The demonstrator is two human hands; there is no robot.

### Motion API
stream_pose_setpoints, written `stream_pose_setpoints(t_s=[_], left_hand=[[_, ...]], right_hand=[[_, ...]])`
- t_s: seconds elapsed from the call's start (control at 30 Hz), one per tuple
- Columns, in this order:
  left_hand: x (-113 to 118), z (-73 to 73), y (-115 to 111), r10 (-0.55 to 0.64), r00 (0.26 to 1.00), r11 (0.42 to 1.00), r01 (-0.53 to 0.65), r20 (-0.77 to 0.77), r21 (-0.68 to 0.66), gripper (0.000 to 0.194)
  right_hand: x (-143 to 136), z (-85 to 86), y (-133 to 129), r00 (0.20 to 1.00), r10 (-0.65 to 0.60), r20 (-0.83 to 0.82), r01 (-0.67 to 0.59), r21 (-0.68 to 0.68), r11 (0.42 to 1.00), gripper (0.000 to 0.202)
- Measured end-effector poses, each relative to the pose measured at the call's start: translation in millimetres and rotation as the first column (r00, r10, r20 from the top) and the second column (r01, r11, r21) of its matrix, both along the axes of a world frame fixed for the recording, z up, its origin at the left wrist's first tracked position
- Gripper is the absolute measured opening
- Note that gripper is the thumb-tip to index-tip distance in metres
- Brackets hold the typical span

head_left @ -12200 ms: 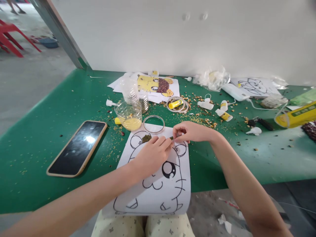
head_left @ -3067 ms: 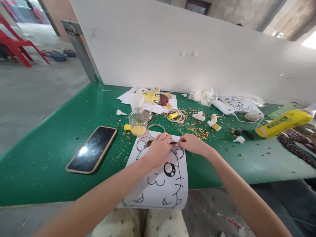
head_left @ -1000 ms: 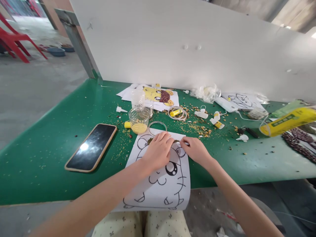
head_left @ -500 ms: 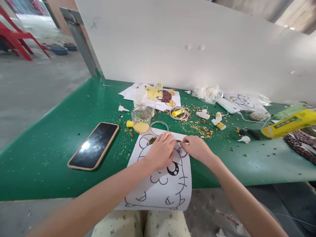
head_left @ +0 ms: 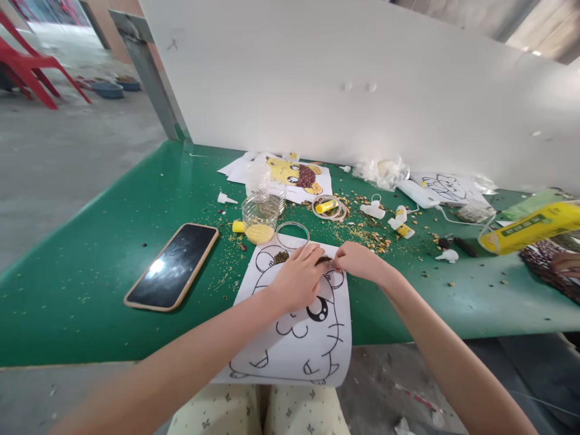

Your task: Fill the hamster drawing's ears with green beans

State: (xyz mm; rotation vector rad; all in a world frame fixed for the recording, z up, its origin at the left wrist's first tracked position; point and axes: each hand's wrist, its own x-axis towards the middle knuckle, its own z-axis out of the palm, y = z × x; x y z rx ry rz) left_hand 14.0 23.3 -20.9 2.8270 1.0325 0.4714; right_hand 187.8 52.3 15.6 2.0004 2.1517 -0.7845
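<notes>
A sheet of paper (head_left: 294,362) printed with a cartoon animal lies on the green table, its near end hanging over the edge. My left hand (head_left: 298,279) rests on the upper part of the drawing, fingers stretched out and lying on the paper. Small dark-green seeds (head_left: 281,257) fill a patch beside the left ear, and a dark strip of them shows between my hands. At the right ear, the fingers of my right hand (head_left: 360,262) are pinched together; whatever is between the fingertips is too small to make out.
A phone (head_left: 174,267) lies left. Behind the sheet stand a clear plastic jar (head_left: 260,220) with yellow grains and a clear ring (head_left: 293,234). Glue bottles (head_left: 401,228), loose seeds and a yellow bag (head_left: 534,228) are to the right. Another person's hand (head_left: 566,264) shows at the right edge.
My right hand has shifted slightly up and left, and more of the dark strip shows beside it. My left hand stays almost in place. Another person's hand has appeared at the right edge.
</notes>
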Motion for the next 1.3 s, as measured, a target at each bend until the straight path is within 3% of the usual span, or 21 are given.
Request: stream_pose_setpoints(t_s=[0.5,0.93,1.17,1.3], left_hand=[[1,3.7,-3,-0.002,0.999,0.999,0.004,-0.035,0.052,0.037],[3,0.7,-3,-0.02,0.995,0.992,0.032,-0.095,0.123,0.036],[8,-3.6,-4,-0.011,0.987,0.984,0.04,-0.158,0.176,0.042],[9,-4.1,-5,0.003,0.985,0.981,0.031,-0.175,0.191,0.043]], right_hand=[[2,12.9,15,0.993,0.107,-0.058,-0.117,-0.204,0.972,0.02],[-1,18.3,19,0.993,0.068,-0.094,-0.095,-0.319,0.943,0.019],[-2,23.4,18,0.999,0.043,-0.028,-0.051,-0.435,0.899,0.016],[-14,27.1,20,0.995,0.068,0.074,-0.03,-0.433,0.901,0.014]])
